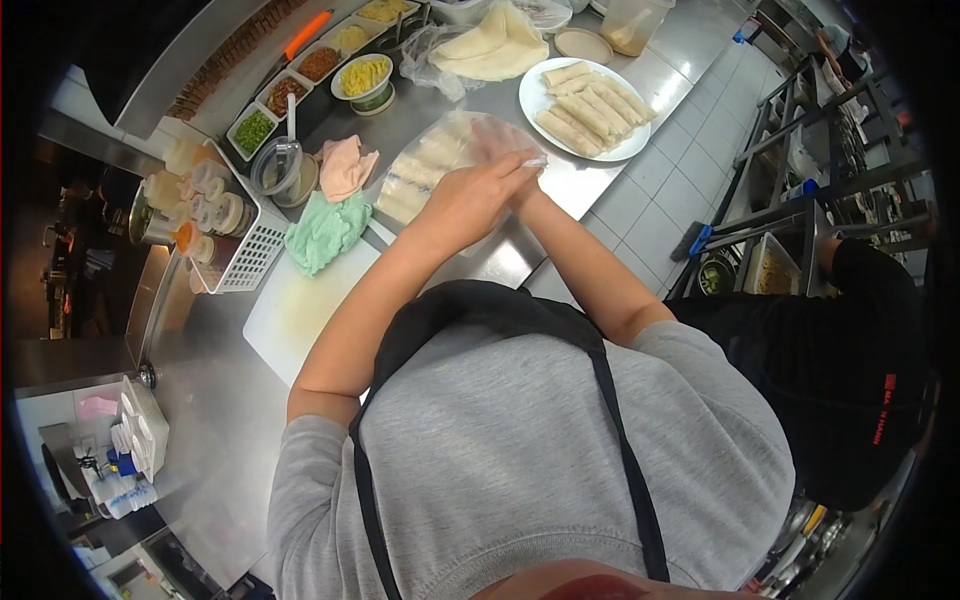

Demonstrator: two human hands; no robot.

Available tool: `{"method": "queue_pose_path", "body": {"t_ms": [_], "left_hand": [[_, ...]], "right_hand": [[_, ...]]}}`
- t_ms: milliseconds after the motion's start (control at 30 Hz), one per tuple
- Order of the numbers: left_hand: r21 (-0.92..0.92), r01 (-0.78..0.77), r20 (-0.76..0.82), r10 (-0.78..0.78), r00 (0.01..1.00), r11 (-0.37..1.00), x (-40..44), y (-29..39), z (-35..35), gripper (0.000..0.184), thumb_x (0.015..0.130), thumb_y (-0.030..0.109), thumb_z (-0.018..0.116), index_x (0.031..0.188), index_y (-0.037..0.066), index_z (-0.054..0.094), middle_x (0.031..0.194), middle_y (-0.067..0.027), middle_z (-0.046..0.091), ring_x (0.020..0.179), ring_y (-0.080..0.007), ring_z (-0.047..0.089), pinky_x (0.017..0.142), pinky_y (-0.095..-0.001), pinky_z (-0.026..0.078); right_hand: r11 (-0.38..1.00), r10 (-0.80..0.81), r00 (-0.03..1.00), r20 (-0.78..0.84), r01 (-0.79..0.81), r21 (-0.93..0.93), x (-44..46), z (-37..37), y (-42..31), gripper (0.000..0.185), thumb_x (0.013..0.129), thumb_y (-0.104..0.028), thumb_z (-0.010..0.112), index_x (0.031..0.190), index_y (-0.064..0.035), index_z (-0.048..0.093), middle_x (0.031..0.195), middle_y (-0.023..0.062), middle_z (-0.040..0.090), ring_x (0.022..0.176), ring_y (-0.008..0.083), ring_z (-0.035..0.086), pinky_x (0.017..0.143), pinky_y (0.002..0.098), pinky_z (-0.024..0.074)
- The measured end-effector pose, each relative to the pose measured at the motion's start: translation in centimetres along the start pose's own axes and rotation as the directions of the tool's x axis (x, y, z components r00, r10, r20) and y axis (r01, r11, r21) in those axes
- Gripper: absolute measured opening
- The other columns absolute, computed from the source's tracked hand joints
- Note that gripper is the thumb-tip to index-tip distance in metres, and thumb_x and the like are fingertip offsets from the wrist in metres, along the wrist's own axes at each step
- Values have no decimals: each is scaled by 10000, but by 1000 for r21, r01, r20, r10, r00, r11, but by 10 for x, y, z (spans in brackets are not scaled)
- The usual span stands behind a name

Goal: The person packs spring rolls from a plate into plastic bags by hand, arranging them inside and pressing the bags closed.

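A clear plastic bag (pixel 400 192) with several pale rolls inside lies on the steel counter in front of me. My left hand (pixel 470 200) is closed at the bag's mouth, its fingers pinching the plastic edge. My right hand (pixel 496 140) shows blurrily through the film and seems to be inside the bag; its wrist passes behind my left fingers, and I cannot make out its grip. Just beyond to the right, a white plate (pixel 640 140) holds several more pale rolls (pixel 590 108). A stack of thin wrapper sheets (pixel 490 45) rests on plastic at the back.
Green cloth (pixel 328 232) and pink cloth (pixel 346 168) lie left of the bag, near a white cutting board (pixel 300 310). A white basket (pixel 255 250) holds bottles. Containers of chopped fillings (pixel 318 64) line the back left. A person in black (pixel 840 350) is at my right, by metal shelving.
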State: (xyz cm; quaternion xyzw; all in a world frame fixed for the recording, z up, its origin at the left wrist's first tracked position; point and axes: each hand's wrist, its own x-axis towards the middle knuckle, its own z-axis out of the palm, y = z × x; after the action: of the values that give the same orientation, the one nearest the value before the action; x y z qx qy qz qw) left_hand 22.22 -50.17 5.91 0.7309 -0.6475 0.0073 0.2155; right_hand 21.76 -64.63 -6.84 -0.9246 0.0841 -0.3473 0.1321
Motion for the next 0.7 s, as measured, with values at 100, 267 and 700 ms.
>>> {"method": "queue_pose_path", "body": {"t_ms": [100,267,700], "left_hand": [[-6,17,-5,-17,1000,1000,0,1,-3,457,764,-16,536,1206,97,528,1314,-30,501,998,-272,600,750,-364,526],[-73,63,-25,-65,998,995,-1,-3,-14,468,746,-34,519,1196,92,528,1320,-26,496,1002,-272,599,757,-368,525],[-134,214,-21,-218,976,968,-20,-18,-24,470,768,-25,507,1223,91,511,1354,-43,460,935,-270,608,751,-358,508]], "right_hand": [[999,-39,999,33,39,19,-18,-31,-17,420,850,-213,535,1251,-87,525,1242,171,526,1160,339,483,952,436,401],[747,185,835,518,-462,478,-33,-118,10,189,839,-129,616,1008,-54,655,927,78,662,817,195,635,735,315,505],[721,665,684,301,-482,-497,62,-102,271,473,773,-407,626,1066,-37,653,1017,189,660,973,325,629,866,397,485]]}}
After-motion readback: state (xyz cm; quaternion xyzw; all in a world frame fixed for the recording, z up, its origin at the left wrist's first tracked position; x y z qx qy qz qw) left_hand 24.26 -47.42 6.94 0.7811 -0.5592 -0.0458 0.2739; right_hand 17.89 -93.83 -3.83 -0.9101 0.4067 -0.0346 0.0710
